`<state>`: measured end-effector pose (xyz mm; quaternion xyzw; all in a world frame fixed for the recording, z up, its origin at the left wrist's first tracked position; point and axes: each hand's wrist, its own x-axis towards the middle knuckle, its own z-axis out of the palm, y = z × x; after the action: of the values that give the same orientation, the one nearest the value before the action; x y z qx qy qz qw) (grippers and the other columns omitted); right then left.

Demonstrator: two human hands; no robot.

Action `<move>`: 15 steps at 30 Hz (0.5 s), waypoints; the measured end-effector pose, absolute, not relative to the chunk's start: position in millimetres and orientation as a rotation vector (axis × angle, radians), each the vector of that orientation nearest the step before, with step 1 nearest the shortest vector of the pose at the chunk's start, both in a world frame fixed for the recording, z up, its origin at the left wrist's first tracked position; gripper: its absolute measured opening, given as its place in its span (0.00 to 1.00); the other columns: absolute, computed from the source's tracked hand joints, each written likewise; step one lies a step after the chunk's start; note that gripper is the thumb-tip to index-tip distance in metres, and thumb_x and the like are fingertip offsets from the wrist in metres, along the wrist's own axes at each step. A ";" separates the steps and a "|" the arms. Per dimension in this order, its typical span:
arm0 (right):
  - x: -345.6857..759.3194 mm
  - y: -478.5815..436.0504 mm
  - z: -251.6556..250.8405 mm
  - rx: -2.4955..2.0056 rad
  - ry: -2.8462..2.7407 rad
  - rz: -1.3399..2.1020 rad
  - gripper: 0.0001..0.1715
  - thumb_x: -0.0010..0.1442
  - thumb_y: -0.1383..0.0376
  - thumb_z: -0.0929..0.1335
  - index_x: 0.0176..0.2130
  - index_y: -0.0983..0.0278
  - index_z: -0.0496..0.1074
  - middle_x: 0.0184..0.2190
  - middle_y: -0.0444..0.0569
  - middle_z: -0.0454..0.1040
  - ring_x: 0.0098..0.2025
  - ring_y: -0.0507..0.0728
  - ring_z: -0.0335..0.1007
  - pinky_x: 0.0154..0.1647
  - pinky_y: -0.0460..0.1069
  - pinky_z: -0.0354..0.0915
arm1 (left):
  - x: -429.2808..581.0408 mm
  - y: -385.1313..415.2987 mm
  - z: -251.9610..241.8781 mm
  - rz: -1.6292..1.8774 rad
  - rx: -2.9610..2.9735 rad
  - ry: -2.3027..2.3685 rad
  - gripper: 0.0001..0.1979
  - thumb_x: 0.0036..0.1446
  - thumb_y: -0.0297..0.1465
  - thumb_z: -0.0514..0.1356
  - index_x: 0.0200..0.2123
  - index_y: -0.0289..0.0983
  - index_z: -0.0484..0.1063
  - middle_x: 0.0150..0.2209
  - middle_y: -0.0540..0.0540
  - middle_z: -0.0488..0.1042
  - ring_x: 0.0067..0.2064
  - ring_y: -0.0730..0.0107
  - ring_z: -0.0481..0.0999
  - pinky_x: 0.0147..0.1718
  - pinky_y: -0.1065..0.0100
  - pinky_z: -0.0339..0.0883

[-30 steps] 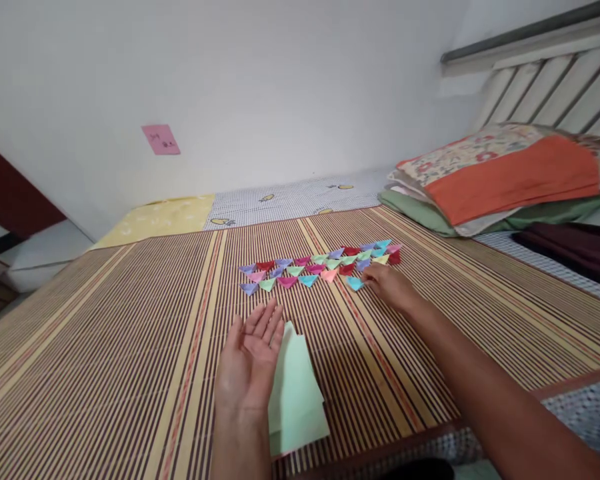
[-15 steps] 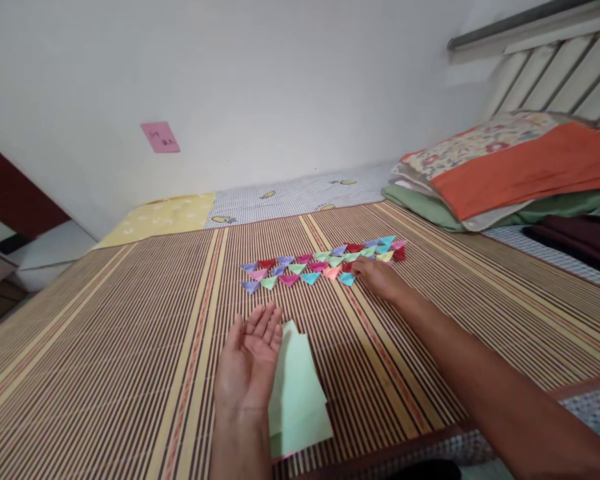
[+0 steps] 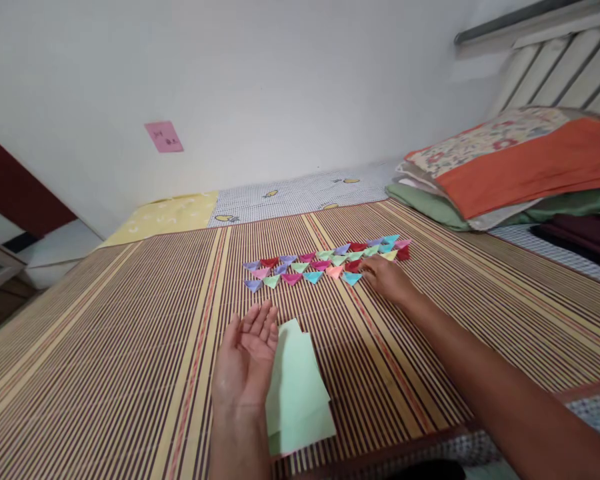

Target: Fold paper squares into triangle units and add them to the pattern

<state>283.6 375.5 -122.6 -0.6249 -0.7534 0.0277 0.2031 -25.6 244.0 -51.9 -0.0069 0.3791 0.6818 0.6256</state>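
Rows of small folded paper triangles [image 3: 293, 279] in several colours lie on the striped mat [image 3: 145, 347]. My right hand [image 3: 387, 277] reaches over the right part of the front row, fingers pinched together beside a blue triangle [image 3: 352, 278]; what the fingertips hold, if anything, is hidden. Palm up, my left hand [image 3: 247, 353] rests with nothing in it, its fingers stretched out and slightly curled. Next to it lie pale green paper sheets [image 3: 303, 393], partly behind the hand.
Folded bedding with an orange and floral cover [image 3: 525, 167] is stacked at the right, with dark folded cloth [image 3: 580, 240] in front. A pink note [image 3: 164, 137] is stuck on the white wall [image 3: 290, 87]. Yellow cloth [image 3: 165, 217] runs along the mat's back edge.
The view has shifted slightly. My right hand stays at the end of the front row with fingers pinched, and my left hand remains palm up in nearly the same place.
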 end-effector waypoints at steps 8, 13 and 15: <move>281.2 389.1 -140.9 -1.928 -1.907 0.295 0.19 0.69 0.59 0.69 0.56 0.64 0.72 0.54 0.53 0.74 0.49 0.60 0.76 0.49 0.59 0.75 | -26.8 244.7 -52.7 1.565 0.001 0.866 0.17 0.72 0.31 0.49 0.40 0.30 0.75 0.43 0.34 0.82 0.41 0.59 0.85 0.35 0.65 0.81; 280.1 396.4 -145.1 -1.951 -1.874 0.384 0.20 0.69 0.59 0.70 0.57 0.64 0.71 0.55 0.54 0.74 0.50 0.61 0.75 0.49 0.59 0.74 | -27.3 243.4 -53.3 1.563 -0.004 0.868 0.17 0.72 0.31 0.49 0.39 0.31 0.75 0.42 0.35 0.82 0.40 0.60 0.84 0.35 0.66 0.81; 279.7 396.7 -145.1 -1.953 -1.868 0.403 0.20 0.69 0.59 0.70 0.57 0.64 0.71 0.55 0.54 0.74 0.50 0.61 0.75 0.49 0.59 0.74 | -26.8 244.1 -52.8 1.563 -0.009 0.871 0.16 0.72 0.30 0.49 0.39 0.31 0.75 0.41 0.36 0.82 0.40 0.60 0.84 0.35 0.65 0.80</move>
<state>279.7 396.7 -145.1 -0.6999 -0.6693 0.1445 0.2033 -26.8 244.1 -52.8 -0.0037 0.3797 0.6812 0.6259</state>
